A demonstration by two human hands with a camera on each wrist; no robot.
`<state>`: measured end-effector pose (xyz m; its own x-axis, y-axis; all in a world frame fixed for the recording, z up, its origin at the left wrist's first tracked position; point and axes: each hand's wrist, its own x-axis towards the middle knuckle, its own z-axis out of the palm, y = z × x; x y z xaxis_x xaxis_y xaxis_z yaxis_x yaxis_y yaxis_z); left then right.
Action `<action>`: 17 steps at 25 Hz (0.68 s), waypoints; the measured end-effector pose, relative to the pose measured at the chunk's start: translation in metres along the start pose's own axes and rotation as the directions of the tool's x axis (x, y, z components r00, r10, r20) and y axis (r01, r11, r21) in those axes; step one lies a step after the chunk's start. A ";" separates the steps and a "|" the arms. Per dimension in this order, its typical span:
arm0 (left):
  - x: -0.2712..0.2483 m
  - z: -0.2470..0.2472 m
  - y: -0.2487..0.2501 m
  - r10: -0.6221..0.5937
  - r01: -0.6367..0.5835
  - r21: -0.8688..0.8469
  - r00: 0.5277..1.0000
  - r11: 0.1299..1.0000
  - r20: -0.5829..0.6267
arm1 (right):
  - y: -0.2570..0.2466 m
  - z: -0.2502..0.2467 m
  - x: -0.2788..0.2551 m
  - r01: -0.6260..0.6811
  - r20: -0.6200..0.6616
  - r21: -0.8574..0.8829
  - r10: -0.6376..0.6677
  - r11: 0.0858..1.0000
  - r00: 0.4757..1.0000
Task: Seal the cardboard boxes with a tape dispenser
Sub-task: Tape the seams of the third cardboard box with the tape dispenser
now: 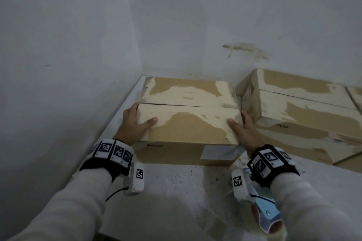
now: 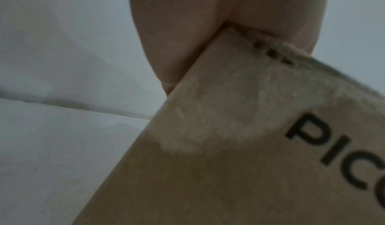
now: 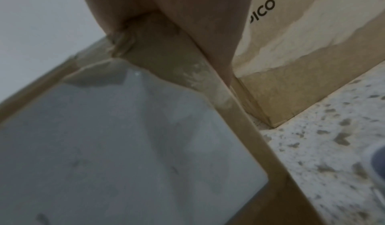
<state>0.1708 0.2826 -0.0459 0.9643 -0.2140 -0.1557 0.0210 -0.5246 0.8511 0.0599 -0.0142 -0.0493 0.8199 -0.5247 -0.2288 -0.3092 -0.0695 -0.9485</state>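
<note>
A brown cardboard box [image 1: 188,123] marked PICO stands in the table's back corner, its top flaps closed with the seam running left to right. My left hand [image 1: 135,123] grips its near left corner, thumb on top, fingers down the side. At the near right corner my right hand [image 1: 242,129] grips the same way. The left wrist view has the left hand [image 2: 187,31] on the box [image 2: 229,146] corner. In the right wrist view the right hand [image 3: 187,6] clasps the box [image 3: 239,121] edge beside a white label. A blue tape dispenser [image 1: 266,209] lies on the table under my right wrist.
A second PICO box [image 1: 305,107] sits close to the right, also the second box [image 3: 302,47] in the right wrist view. A third box [image 1: 355,94] peeks in at the far right edge. White walls close in on the left and behind. The white table [image 1: 176,191] is speckled.
</note>
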 end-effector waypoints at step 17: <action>0.031 -0.007 0.006 -0.069 0.091 -0.193 0.991 0.977 0.116 | -0.019 0.000 0.021 0.014 0.076 -0.173 -0.001 0.985 0.997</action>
<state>0.2026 0.2791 -0.0424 0.9234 -0.2714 -0.2714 0.1591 -0.3729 0.9141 0.0829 -0.0241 -0.0364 0.8542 -0.4590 -0.2441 -0.3766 -0.2225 -0.8993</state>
